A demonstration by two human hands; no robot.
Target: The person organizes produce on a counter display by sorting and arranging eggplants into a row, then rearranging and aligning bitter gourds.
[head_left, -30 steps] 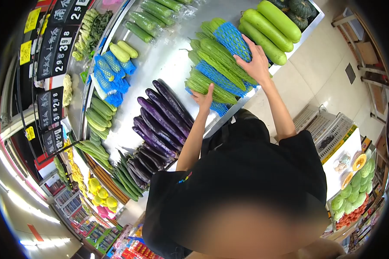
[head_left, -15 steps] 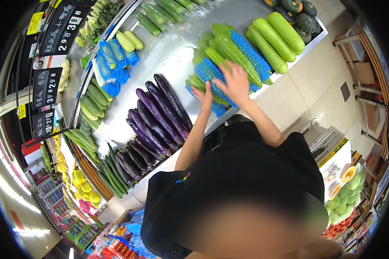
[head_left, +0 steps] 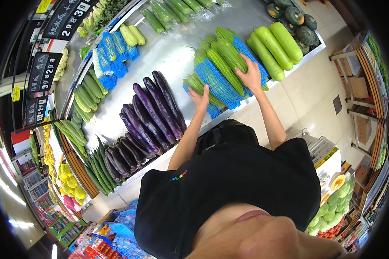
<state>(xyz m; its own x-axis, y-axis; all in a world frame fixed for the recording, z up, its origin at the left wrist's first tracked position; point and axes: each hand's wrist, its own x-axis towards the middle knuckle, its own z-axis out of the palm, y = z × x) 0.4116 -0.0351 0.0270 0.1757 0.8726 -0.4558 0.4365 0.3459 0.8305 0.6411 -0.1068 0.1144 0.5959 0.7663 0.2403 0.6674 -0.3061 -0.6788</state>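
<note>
Head view: left hand (head_left: 200,100) and right hand (head_left: 251,77) outstretched, touching bitter melons (head_left: 224,70), each grip spread apart

**Both Your Hands Flanked the Gourds**

Your left hand (head_left: 199,101) touched the left end of the bumpy green gourds (head_left: 224,54), its thumb raised. Your right hand (head_left: 251,77) lay against their right side, fingers spread and thumb toward the middle. Blue nets (head_left: 220,84) sleeved several of them, and the pile reached the near edge of the metal counter (head_left: 170,60).

Left of your left hand, well apart, purple eggplants (head_left: 153,111) lay in a slanting row, with cucumbers (head_left: 100,170) beyond its darker end. Right of your right hand you had smooth, pale melons (head_left: 275,47), then dark pumpkins (head_left: 306,35) in the corner. Plastic-wrapped cucumbers (head_left: 177,12) lay at the far side.
</note>
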